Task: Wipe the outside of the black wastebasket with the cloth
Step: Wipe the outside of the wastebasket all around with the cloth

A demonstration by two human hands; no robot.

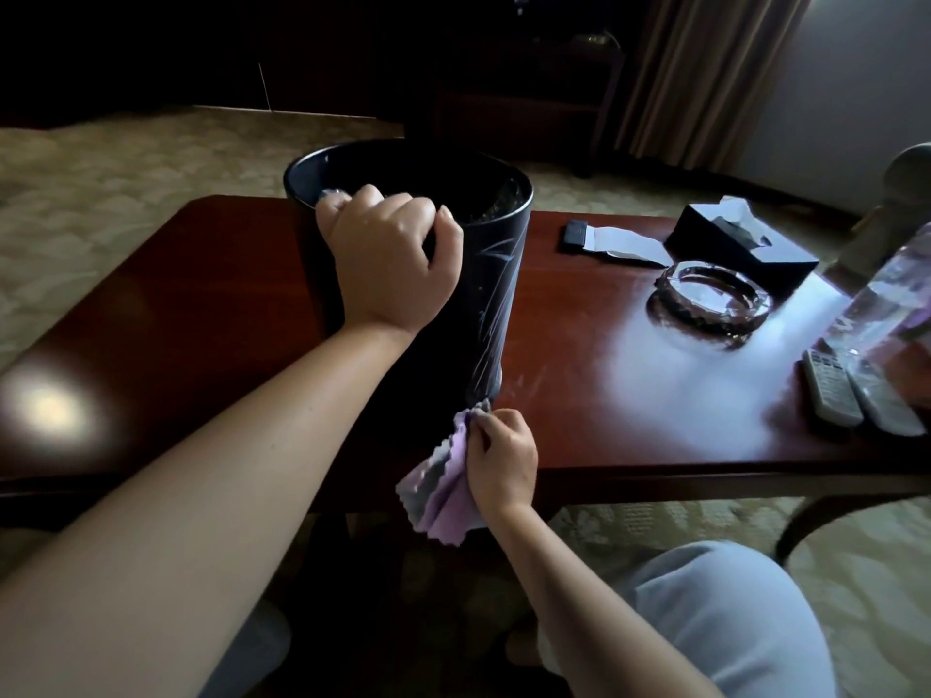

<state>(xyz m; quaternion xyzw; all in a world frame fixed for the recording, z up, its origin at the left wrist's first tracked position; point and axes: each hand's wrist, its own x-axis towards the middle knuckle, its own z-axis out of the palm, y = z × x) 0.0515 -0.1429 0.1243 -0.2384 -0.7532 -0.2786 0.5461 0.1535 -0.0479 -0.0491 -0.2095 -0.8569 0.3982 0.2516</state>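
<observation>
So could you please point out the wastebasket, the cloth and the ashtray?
wastebasket (496,274), head view, outer side wall.
cloth (443,491), head view, middle of hanging folds.
ashtray (710,299), head view, its glass middle.

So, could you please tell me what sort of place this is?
Probably a hotel room or lounge: a polished wooden coffee table holds a glass ashtray, a black tissue box and remote controls, with patterned carpet and heavy curtains behind.

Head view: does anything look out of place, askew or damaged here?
Only that the black round wastebasket stands on the dark red wooden table, not the floor. It is upright; pale streaks mark its side. Left hand grips its rim; right hand holds the purple cloth.
</observation>
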